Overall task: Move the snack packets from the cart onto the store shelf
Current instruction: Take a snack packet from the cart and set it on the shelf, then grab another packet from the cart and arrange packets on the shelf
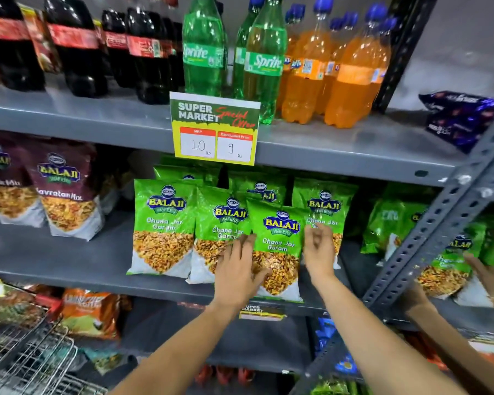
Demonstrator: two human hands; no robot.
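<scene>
Snack packet (280,225), glossy green; left grip (237,269) splayed on it; right grip (320,250) curled, hold unclear.

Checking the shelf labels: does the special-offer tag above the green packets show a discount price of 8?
No, the special-offer tag reads 10 under MRP and 9 under discount price.

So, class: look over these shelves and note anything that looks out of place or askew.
The dark blue packets lie tilted on the top shelf beside the orange bottles, among drinks rather than snacks. The green packets below stand upright, overlapping.
</scene>
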